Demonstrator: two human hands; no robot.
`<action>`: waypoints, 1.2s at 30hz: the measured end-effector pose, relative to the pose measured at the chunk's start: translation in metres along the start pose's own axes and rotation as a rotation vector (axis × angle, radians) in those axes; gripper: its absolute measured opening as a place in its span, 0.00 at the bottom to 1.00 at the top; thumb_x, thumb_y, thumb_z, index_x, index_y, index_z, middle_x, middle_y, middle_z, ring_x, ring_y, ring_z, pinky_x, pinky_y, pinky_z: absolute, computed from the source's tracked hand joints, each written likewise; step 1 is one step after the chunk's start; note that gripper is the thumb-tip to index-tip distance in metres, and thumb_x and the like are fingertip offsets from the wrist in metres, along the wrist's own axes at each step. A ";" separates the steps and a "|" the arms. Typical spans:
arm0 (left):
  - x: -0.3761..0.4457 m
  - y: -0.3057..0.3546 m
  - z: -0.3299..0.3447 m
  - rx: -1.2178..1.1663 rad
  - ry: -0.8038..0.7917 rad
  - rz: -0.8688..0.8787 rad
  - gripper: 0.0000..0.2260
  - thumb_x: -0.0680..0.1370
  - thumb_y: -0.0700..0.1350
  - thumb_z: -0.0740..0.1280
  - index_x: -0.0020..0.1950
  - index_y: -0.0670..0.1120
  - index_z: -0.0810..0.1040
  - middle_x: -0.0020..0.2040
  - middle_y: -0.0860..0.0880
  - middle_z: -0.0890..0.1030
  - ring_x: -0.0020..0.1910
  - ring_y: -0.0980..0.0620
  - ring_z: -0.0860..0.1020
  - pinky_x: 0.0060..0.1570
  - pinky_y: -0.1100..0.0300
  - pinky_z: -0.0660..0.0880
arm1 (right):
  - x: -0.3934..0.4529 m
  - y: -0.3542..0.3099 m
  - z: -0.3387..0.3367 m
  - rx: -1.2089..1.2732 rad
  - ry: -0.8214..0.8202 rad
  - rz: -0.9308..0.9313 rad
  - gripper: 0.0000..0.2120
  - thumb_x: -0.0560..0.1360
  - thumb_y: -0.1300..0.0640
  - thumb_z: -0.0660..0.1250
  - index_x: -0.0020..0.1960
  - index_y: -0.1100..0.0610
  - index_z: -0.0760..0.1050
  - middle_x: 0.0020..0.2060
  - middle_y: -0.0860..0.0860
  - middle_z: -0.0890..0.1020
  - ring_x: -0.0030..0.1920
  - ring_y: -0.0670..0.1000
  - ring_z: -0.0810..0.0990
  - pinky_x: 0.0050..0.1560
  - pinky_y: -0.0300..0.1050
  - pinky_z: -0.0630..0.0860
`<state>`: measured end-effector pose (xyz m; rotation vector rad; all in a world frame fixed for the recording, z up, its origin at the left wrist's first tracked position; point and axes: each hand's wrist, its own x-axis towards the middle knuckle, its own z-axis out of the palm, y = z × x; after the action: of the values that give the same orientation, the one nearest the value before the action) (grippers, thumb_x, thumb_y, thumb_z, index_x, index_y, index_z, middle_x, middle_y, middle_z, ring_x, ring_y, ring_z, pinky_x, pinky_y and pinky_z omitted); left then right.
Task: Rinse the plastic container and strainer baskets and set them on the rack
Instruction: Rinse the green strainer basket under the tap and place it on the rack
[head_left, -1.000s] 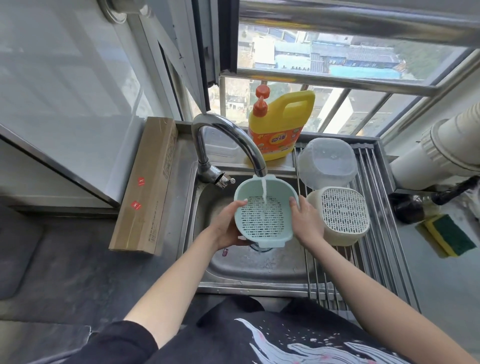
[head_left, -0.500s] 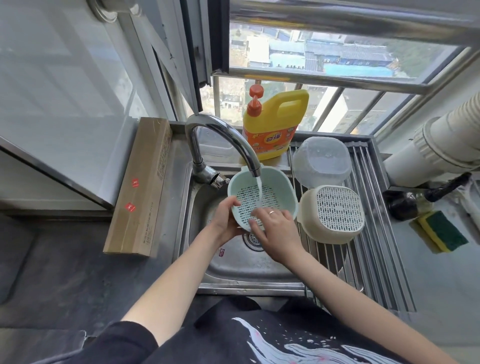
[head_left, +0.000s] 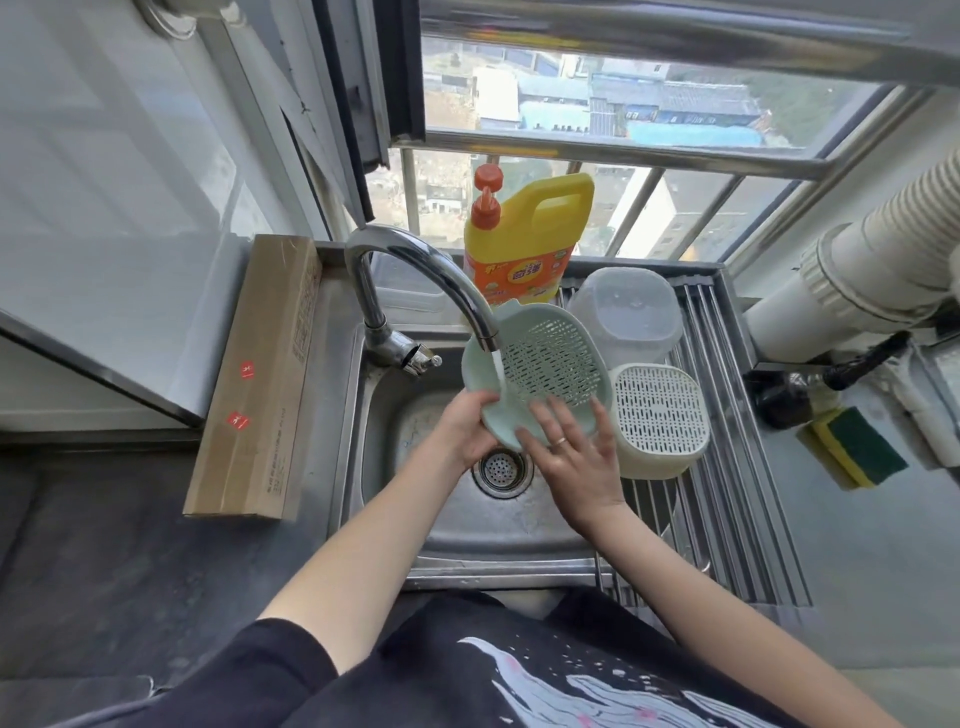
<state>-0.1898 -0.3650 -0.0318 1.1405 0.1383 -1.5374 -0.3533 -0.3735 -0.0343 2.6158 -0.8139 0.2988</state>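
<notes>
Under the faucet (head_left: 415, 280), over the sink (head_left: 395, 499), the green strainer basket (head_left: 540, 371) is tilted with its open perforated face turned toward the person and water striking its left inner wall. At its lower-left rim, the left hand (head_left: 465, 426) grips the edge, fingers curled round it. To the right, the right hand (head_left: 571, 454) lies flat with fingers straight and spread against the lower rim, holding nothing. Further right, the rack (head_left: 727, 467) carries the clear plastic container (head_left: 628, 312) at the back and the white strainer basket (head_left: 657, 415) in front, both inverted. The free rack area lies right of and nearer than the green basket, so the right hand is judged better placed for the transfer.
</notes>
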 end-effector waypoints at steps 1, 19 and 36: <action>0.001 0.000 0.003 -0.001 0.007 0.028 0.15 0.79 0.31 0.55 0.65 0.36 0.69 0.56 0.37 0.76 0.52 0.42 0.77 0.55 0.45 0.74 | -0.001 0.002 0.000 -0.001 -0.018 0.003 0.15 0.69 0.62 0.64 0.51 0.51 0.83 0.60 0.52 0.81 0.65 0.55 0.71 0.70 0.60 0.51; -0.023 0.015 0.014 1.075 0.362 0.217 0.25 0.68 0.48 0.65 0.61 0.38 0.71 0.58 0.40 0.78 0.55 0.40 0.78 0.52 0.49 0.79 | 0.025 -0.006 0.006 0.453 -0.612 0.210 0.20 0.74 0.63 0.59 0.64 0.50 0.74 0.61 0.51 0.79 0.62 0.55 0.74 0.64 0.47 0.63; -0.033 0.013 -0.013 0.985 0.375 0.020 0.39 0.71 0.65 0.65 0.69 0.37 0.63 0.63 0.41 0.74 0.56 0.42 0.77 0.48 0.51 0.78 | 0.045 -0.036 -0.005 1.291 -0.515 0.907 0.24 0.66 0.76 0.53 0.56 0.62 0.78 0.43 0.56 0.81 0.43 0.53 0.76 0.34 0.40 0.69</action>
<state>-0.1762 -0.3387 -0.0088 2.1867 -0.4304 -1.3583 -0.2969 -0.3668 -0.0266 3.1827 -2.7284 0.5032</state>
